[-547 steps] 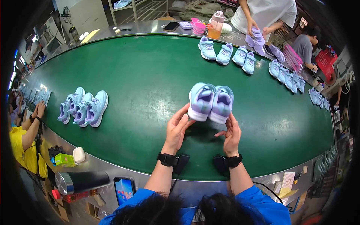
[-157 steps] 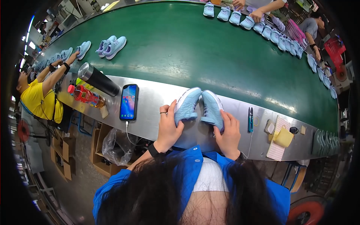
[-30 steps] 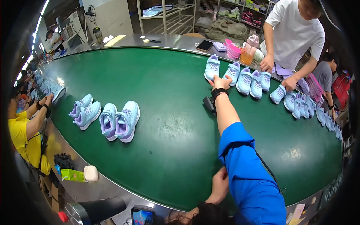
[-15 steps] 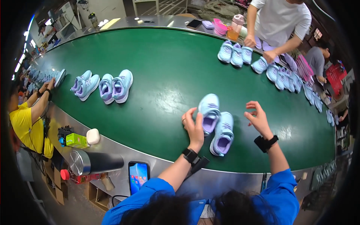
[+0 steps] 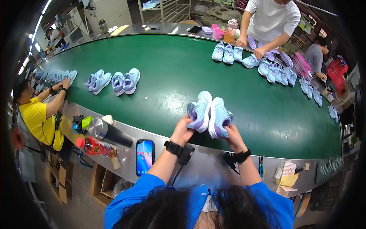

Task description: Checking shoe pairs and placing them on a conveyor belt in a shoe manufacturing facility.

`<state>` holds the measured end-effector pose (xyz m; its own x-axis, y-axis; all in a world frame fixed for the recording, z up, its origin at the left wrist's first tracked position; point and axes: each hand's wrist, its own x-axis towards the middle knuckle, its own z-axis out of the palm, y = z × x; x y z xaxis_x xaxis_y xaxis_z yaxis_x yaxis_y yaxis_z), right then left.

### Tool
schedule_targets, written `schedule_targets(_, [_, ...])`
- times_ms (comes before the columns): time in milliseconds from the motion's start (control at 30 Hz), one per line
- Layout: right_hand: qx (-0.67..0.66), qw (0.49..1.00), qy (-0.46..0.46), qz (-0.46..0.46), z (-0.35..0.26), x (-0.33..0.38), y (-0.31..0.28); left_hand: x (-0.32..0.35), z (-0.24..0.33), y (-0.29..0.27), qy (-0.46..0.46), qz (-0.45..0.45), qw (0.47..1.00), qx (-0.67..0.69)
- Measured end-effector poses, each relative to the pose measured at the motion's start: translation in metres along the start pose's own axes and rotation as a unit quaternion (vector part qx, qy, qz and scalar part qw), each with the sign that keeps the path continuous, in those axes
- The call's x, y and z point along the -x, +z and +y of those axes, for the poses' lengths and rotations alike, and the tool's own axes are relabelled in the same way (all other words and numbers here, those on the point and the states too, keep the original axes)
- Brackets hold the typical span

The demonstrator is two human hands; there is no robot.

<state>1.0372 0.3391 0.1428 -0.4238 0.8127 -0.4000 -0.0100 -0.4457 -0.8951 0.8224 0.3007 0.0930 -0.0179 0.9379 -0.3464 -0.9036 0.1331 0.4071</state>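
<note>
- We see the main change at the right hand [image 5: 233, 138]: open and apart from the shoes half a second ago, it now grips the right shoe [image 5: 219, 119] at its heel end, its fingers partly hidden.
- The left hand [image 5: 183, 130] is closed about the heel of the left shoe [image 5: 201, 111].
- For the work in hand, we judge that both shoes are now under control as a pair.
- We find the pair near the close edge of the green table [image 5: 164, 49], tilted, soles facing; earlier both stood sole-down.
- Two other pairs [image 5: 126, 82] remain at left.
</note>
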Motion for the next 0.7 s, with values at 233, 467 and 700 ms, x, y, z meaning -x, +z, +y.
schedule_targets(233, [-0.032, 0.998, 0.009, -0.047, -0.003, 0.097, 0.000, 0.122, -0.024, 0.036, -0.150, -0.014, 0.988, -0.034])
schedule_targets(467, [0.307, 0.935, -0.166, 0.069, -0.011, 0.156, -0.029, 0.188, -0.033, 0.032, 0.129, 0.012, 0.929, -0.348])
schedule_targets(700, [0.601, 0.743, -0.260, 0.137, 0.007, 0.203, -0.020, 0.222, -0.079, 0.033, 0.309, 0.070, 0.643, -0.698])
